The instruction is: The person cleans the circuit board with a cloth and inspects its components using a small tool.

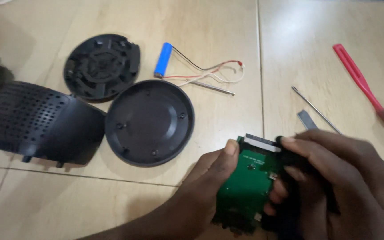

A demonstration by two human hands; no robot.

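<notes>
While both hands grip the green circuit board (pixel 250 178) down at 5 o'clock, left hand (pixel 201 195) fingers pinching its edge and right hand (pixel 330 178) clamped on the black part, teardown's mid-way, so gentle prying next I'd guess.

there were no packages, signs or screens in view. the nearest thing to a label was a patch of small white printing on the green circuit board (pixel 250 178) that i held between my hands, near its upper edge and too blurred to make out. the blue cylindrical battery (pixel 162 59) on the tiled floor showed a plain blue sleeve.
</notes>
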